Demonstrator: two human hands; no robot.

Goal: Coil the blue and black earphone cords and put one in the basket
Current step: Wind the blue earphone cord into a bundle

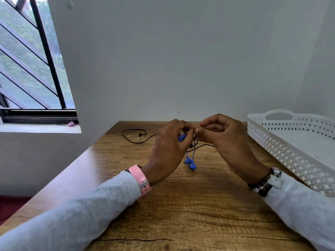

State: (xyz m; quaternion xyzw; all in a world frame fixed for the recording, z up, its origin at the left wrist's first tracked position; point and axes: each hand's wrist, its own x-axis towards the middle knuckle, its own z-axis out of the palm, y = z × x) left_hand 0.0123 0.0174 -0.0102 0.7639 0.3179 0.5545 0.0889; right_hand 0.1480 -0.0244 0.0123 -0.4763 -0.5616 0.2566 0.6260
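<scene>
Above the middle of the wooden table [181,205], my left hand [168,151] grips a small bundle of the blue earphone cord [182,138]. Its two blue earbuds [190,163] hang down below on short strands. My right hand [224,138] meets the left, thumb and fingers pinching the blue cord at the same spot. The black earphone cord [134,136] lies loose on the table behind my hands, its plug at the far left; part of it passes under my hands. The white basket [290,154] stands at the right.
A white lattice-walled basket with a handle fills the table's right side. A grey wall closes the far edge. A window with black bars and a sill holding a small pink scrap [71,124] is at the left. The table's left edge drops off.
</scene>
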